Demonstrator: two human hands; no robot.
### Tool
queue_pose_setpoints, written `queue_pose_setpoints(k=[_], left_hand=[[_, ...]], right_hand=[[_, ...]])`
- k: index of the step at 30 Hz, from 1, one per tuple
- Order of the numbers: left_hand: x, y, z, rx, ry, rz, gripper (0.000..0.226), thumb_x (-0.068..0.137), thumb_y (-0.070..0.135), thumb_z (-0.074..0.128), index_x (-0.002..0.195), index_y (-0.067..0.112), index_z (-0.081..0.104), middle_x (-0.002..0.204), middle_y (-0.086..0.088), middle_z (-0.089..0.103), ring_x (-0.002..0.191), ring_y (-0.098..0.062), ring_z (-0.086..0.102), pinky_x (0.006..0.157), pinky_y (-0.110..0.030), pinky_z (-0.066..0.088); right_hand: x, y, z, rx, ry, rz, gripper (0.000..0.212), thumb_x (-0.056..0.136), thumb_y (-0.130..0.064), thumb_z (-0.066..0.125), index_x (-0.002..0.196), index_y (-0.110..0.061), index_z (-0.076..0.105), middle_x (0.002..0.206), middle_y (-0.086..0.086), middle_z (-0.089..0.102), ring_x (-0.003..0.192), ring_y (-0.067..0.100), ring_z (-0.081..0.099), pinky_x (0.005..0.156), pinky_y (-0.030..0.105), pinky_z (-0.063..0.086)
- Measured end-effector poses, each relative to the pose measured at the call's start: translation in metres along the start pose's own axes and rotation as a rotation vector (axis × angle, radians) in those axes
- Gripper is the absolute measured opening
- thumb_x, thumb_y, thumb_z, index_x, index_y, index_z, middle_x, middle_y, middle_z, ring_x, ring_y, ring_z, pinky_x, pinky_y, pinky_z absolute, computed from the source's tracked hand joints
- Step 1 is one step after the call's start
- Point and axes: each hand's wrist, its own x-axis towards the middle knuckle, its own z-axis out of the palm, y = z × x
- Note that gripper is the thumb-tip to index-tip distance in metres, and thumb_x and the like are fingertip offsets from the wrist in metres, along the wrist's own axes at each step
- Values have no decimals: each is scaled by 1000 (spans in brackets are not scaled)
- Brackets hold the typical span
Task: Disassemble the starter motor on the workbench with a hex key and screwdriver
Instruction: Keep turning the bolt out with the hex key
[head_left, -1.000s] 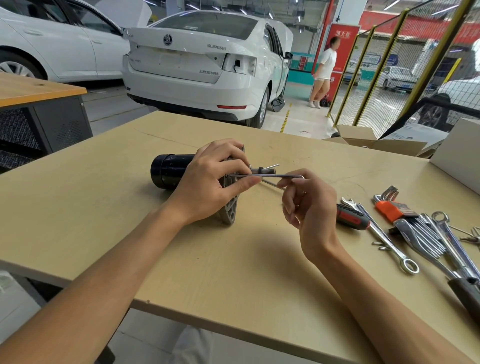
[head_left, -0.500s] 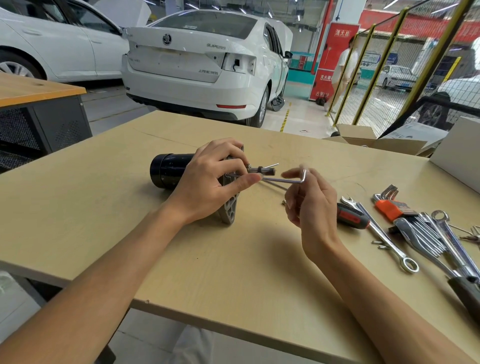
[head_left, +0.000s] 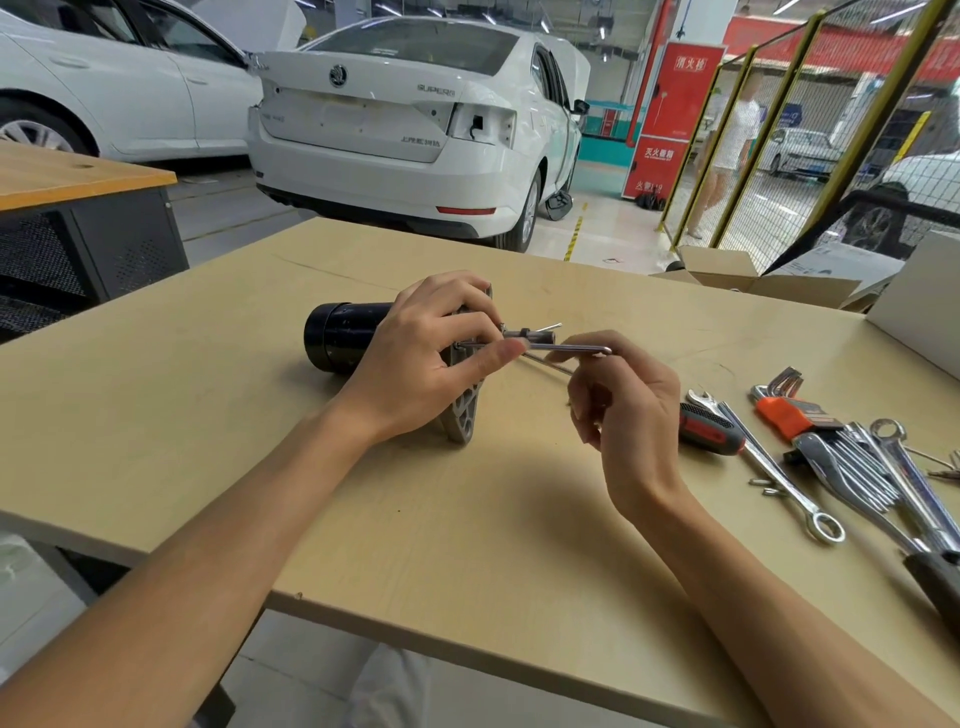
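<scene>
The starter motor (head_left: 343, 335) lies on the table (head_left: 182, 415), left hand (head_left: 421, 364) fingers gripping its flange; right hand (head_left: 623, 410) fingers pinch the hex key (head_left: 566, 349) beside it; screwdriver (head_left: 709, 428) lies right of it

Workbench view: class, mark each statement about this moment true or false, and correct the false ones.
1. The left hand holds the starter motor down on the workbench. True.
2. The right hand holds a screwdriver. False: it pinches the hex key; the screwdriver lies on the bench beside it.
3. The hex key's far end sits at the motor's grey end bracket. True.
4. The orange hex key set lies left of the motor. False: it lies to the right, among the wrenches.
5. The motor's black body points toward the person's right. False: it points left.
</scene>
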Motion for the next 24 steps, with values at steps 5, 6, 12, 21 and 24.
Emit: queue_pose_setpoints(k=[5, 6, 12, 21, 24], left_hand=[[0, 0, 1, 2, -3, 1, 37, 92, 42, 58, 80, 9, 71, 101, 0, 67, 122, -18, 52, 105, -51, 38], [0, -1, 1, 4, -2, 3, 37, 91, 42, 58, 80, 9, 71, 101, 0, 67, 122, -17, 52, 105, -50, 38], [1, 1, 0, 20, 6, 17, 37, 91, 41, 60, 78, 7, 70, 99, -3, 68, 121, -21, 54, 103, -52, 39], [1, -1, 0, 30, 0, 27, 38, 89, 42, 62, 80, 6, 71, 100, -3, 68, 122, -23, 55, 103, -53, 39], [1, 2, -1, 30, -10, 13, 37, 89, 41, 62, 80, 7, 71, 100, -3, 68, 121, -23, 55, 103, -52, 39]], right_hand=[[2, 4, 1, -74, 51, 49, 29, 100, -5, 40, 93, -15, 66, 47, 1, 38, 43, 14, 30, 40, 18, 25], [3, 6, 0, -62, 68, 83, 25, 103, -9, 40, 93, -14, 63, 47, -1, 38, 42, 13, 29, 39, 18, 25], [5, 2, 0, 49, 47, 181, 60, 106, -33, 38, 52, -16, 59, 42, 1, 38, 36, 10, 30, 38, 16, 24], [1, 0, 1, 63, -19, 46, 46, 90, -38, 43, 54, -16, 62, 39, 3, 37, 37, 16, 31, 40, 17, 25], [0, 1, 1, 30, -38, -18, 30, 84, -19, 42, 65, -11, 63, 41, 3, 38, 37, 15, 30, 39, 16, 24]])
